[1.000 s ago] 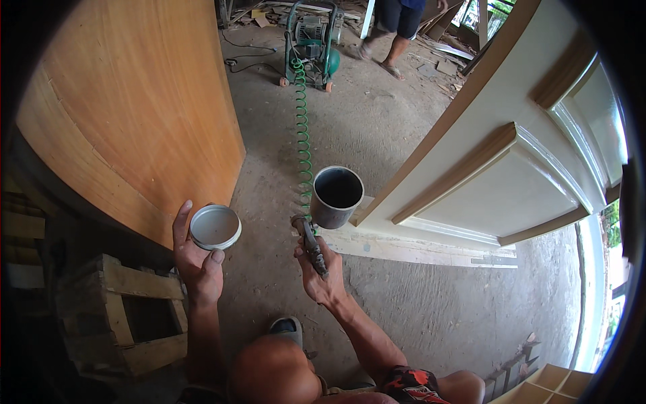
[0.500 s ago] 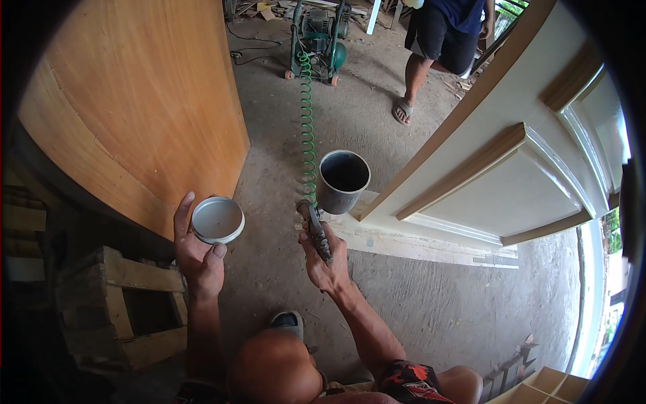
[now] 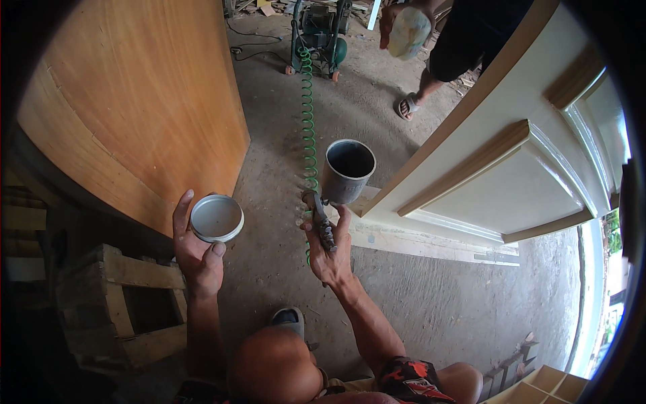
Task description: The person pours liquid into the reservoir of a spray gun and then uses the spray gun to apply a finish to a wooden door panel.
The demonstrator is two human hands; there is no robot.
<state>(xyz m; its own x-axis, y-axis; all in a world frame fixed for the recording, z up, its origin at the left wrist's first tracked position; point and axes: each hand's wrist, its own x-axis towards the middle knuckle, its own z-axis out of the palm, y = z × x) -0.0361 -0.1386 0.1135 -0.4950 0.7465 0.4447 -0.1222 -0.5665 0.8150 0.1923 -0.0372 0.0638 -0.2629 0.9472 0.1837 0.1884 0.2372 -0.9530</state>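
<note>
In my left hand rests a round metal cup lid, its hollow side turned up, gripped by its rim between thumb and fingers. My right hand is wrapped round the handle of a spray gun. An uncovered metal paint cup sits on the gun, dark inside; how full it is I cannot tell. A coiled green air hose runs from beside the gun toward the back. Past the cup, another person's hand holds a cloudy, pale container.
A green air compressor stands at the back. An orange-brown wood panel rises on the left, above a wooden pallet. At right leans a cream panelled door. The other person's sandalled foot is on the concrete floor.
My right hand has shifted the spray gun and cup slightly right and away from me. The other person has come closer, and the pale container is now fully in view. My left hand stays put.
</note>
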